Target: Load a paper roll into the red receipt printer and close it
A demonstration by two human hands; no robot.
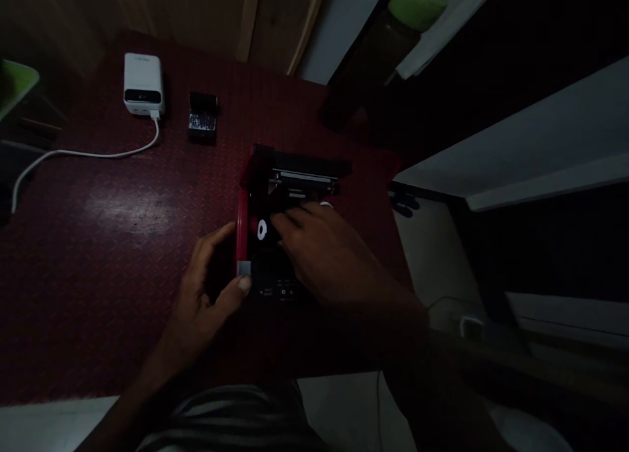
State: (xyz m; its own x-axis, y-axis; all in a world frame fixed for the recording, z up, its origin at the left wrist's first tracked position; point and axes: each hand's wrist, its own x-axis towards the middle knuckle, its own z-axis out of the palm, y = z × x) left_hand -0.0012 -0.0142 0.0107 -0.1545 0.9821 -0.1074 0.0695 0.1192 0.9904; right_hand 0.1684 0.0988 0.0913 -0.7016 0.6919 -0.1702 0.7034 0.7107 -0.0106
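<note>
A red and black device (242, 232) stands on the table with its black lid (309, 164) raised; it looks like a small printer. Inside, near its left wall, a white ring (262, 230) shows, perhaps the end of a roll. My left hand (204, 295) grips the left side, thumb on the grey front corner and forefinger against the red wall farther back. My right hand (327, 252) reaches into the open body from the right. Its fingers are curled down inside, and whatever they hold is hidden. A bit of white peeks out beyond the right knuckles.
On the dark red table (122, 255), a white power bank (143, 82) with a plugged-in white cable (93, 154) lies at the back left. Beside it is a small black open case (202, 118). A bottle with a green cap (417, 6) stands at the back right.
</note>
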